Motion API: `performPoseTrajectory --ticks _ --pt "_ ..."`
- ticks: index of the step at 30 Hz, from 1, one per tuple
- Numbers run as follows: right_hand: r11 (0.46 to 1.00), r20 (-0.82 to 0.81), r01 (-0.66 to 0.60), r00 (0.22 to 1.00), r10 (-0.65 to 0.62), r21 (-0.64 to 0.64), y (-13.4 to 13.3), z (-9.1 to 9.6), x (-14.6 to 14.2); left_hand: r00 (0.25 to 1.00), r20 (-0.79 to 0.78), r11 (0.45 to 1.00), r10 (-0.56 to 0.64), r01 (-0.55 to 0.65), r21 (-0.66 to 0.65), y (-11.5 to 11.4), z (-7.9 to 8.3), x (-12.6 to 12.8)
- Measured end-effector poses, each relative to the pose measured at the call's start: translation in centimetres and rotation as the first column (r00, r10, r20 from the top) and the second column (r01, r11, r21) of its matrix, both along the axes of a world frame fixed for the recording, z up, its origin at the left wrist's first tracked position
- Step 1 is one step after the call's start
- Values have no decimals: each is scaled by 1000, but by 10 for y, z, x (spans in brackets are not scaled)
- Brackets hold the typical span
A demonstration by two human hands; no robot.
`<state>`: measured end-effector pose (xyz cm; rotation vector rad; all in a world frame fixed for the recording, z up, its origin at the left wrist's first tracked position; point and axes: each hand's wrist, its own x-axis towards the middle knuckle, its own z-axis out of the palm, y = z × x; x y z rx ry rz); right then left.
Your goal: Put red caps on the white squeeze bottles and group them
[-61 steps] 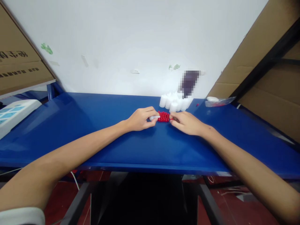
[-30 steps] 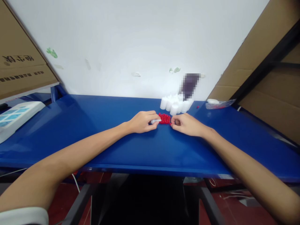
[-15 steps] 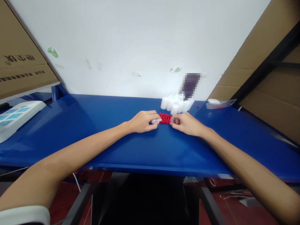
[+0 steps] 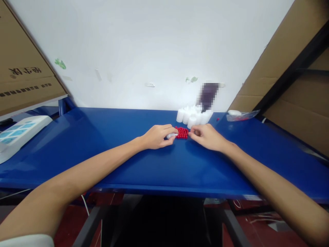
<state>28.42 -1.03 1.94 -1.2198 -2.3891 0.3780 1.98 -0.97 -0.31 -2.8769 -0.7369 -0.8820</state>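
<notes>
Our left hand (image 4: 158, 136) pinches a white narrow-tipped tube (image 4: 171, 136) beside red beads (image 4: 182, 133); our right hand (image 4: 207, 136) curls near them, any hold unclear.

White short sleeve (image 4: 28, 240) at 8 o'clock: plain pale cloth, smooth rounded hem circling the left arm (image 4: 77, 185) above the elbow; remainder cut off by the frame edge. Left arm bare below hem, broad toward elbow, tapering to a slim wrist. Right arm (image 4: 272, 183) bare along its whole visible length, slender, leaving view at 4 o'clock. Left hand (image 4: 159, 137) and right hand (image 4: 208, 137) bare. Finer skin detail too small to make out.
</notes>
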Motion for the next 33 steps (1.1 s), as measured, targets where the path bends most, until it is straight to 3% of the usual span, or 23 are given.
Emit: performPoseTrajectory --ticks 5,11,14,17,20,25,28,33 --pt "992 -58 -37 997 44 120 -15 1 -12 999 46 1000 6 -6 -12 0 -1 -2" --pt "951 102 -221 974 204 215 -32 -7 -35 999 3 999 -49 49 14 1 -4 -3" --pt "954 61 -145 989 133 264 -26 -3 -27 999 43 995 20 -16 -102 1 -3 -4" --pt "939 -41 59 998 -48 339 -13 12 -10 984 96 970 149 -127 -206 0 -1 -2" --pt "912 -54 212 977 -206 351 4 33 3 980 64 964 187 -171 -205 0 3 0" --pt "902 66 279 946 -316 329 29 49 5 981 -19 965 194 -195 -176 0 3 2" --pt "891 61 306 937 -345 337 36 45 1 980 -51 965 194 -200 -168 1 2 2" --pt "916 68 281 948 -312 287 37 30 2 971 -94 954 221 -235 -187 1 1 2"
